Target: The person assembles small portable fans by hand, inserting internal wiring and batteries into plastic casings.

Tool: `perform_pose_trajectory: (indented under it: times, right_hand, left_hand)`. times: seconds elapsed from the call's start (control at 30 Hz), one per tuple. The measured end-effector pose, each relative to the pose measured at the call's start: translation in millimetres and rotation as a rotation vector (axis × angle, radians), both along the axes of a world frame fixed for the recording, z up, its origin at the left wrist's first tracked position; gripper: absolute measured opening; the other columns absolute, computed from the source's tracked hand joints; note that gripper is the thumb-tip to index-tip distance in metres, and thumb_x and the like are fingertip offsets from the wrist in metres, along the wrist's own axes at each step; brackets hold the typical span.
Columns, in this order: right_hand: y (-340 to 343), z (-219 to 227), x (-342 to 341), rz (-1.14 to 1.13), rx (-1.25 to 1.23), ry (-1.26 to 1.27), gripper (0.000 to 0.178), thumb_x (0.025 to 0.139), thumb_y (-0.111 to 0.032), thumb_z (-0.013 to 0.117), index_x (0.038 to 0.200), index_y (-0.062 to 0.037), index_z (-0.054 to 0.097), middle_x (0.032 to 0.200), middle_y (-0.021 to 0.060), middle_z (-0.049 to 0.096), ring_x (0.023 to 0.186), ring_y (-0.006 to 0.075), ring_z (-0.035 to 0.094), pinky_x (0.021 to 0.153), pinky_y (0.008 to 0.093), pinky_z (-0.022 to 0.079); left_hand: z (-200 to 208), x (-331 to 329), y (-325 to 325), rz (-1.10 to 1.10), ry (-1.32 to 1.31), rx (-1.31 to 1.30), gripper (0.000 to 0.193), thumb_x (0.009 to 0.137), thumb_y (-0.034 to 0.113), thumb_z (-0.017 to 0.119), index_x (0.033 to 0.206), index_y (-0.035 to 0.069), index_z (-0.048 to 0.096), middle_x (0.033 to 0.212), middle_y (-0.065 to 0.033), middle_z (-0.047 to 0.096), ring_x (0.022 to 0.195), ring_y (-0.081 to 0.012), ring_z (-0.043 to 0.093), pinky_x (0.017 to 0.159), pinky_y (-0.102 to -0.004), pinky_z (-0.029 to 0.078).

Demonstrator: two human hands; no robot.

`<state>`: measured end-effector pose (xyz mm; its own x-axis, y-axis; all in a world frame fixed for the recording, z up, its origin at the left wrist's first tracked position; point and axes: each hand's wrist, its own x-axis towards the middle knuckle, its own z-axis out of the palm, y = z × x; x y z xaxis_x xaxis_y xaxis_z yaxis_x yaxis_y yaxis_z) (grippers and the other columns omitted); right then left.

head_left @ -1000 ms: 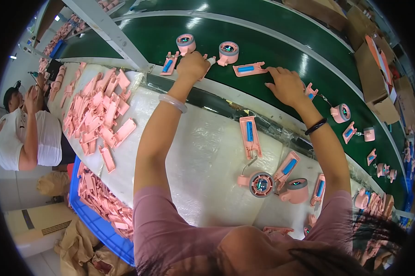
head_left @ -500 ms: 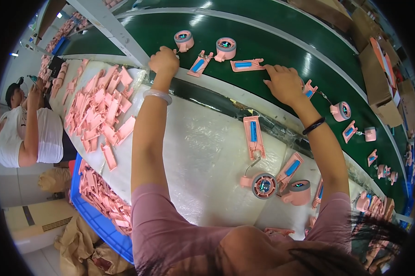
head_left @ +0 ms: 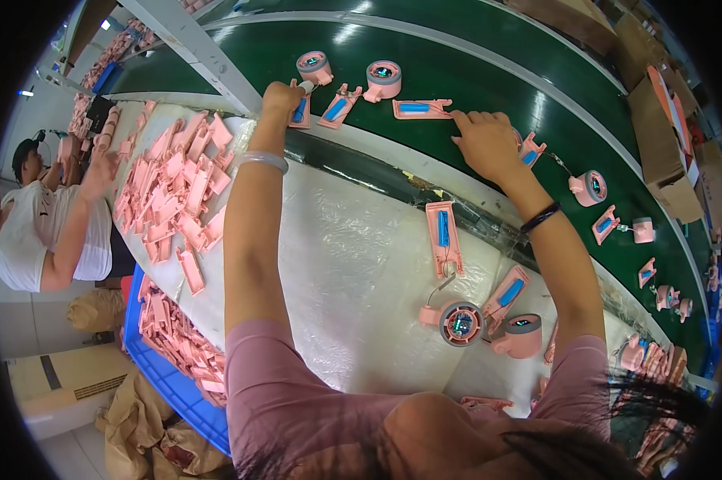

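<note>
Two pink handle shells already on belt (head_left: 473, 72) between left hand (head_left: 282, 98), fisted, and right hand (head_left: 487, 142), spread; pile (head_left: 173, 200) unprocessed beside left forearm.

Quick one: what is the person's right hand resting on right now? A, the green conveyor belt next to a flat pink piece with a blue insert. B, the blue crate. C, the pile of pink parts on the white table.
A: the right hand lies on the green conveyor belt, fingertips at the end of the flat pink piece with a blue insert.
</note>
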<state>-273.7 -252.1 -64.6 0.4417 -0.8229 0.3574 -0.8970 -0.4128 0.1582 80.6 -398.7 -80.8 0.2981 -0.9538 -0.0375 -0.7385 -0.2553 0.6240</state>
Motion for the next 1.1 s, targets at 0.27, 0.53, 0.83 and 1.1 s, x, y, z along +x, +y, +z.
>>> perform_pose_trajectory:
  times: [0.27,0.53,0.83,1.1]
  right_hand:
    - [-6.8,2.2,5.5,0.029,-0.027,-0.032,0.028,0.077,-0.021,0.066,0.1,-0.0067,0.059,0.083,0.0073,0.063,0.082,0.0237,0.061,0.074,0.0376,0.041]
    - [-13.1,1.0,13.0,0.036,-0.024,0.0,0.024,0.076,-0.021,0.066,0.095,-0.0074,0.059,0.08,0.0067,0.063,0.081,0.023,0.06,0.073,0.0375,0.04]
    - [-16.2,0.9,24.7,0.046,-0.03,0.035,0.018,0.075,-0.013,0.061,0.093,-0.0071,0.06,0.078,0.0063,0.062,0.077,0.0219,0.06,0.07,0.0364,0.04]
    - [-21.6,-0.7,34.6,0.063,-0.017,0.064,0.02,0.073,-0.008,0.057,0.092,-0.0068,0.06,0.077,0.0058,0.062,0.076,0.0218,0.061,0.07,0.036,0.041]
  left_hand:
    - [7.5,-5.6,-4.3,0.012,-0.142,0.013,0.04,0.068,0.034,0.071,0.082,-0.003,0.067,0.086,-0.0216,0.066,0.083,-0.0342,0.064,0.071,-0.0377,0.049]
    - [-1.2,3.5,-16.4,0.066,-0.042,-0.023,0.039,0.068,0.031,0.072,0.084,-0.004,0.067,0.091,-0.0228,0.065,0.087,-0.0344,0.064,0.075,-0.0374,0.049]
    - [8.8,-4.4,-3.7,0.118,0.011,-0.025,0.045,0.067,0.034,0.075,0.084,-0.006,0.066,0.089,-0.0232,0.065,0.085,-0.034,0.065,0.072,-0.0377,0.049]
    - [12.0,-3.7,-3.8,0.119,-0.053,-0.026,0.049,0.067,0.038,0.076,0.085,-0.006,0.066,0.088,-0.0225,0.066,0.084,-0.0342,0.065,0.072,-0.0379,0.049]
